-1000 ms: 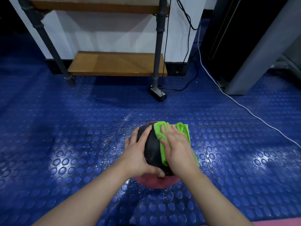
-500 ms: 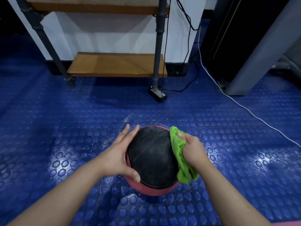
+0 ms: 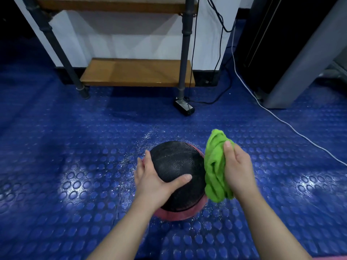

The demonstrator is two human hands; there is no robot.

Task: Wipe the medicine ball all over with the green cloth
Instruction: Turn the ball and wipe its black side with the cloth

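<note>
The medicine ball, black on top with a red-pink lower part, sits on the blue studded floor in front of me. My left hand rests on its left side, thumb lying across the black top and fingers round the far left flank. My right hand holds the bunched green cloth against the ball's right side; the cloth hangs crumpled between my palm and the ball. The ball's underside and right flank are hidden.
A shelf rack with a low wooden board and dark metal legs stands behind the ball. Black cables and a white cable trail over the floor at the right, beside a grey and black machine. Wet specks dot the floor.
My right hand slid the cloth from the ball's top down its right side and then a little off to the right. The left hand shifted its hold, thumb now over the top.
</note>
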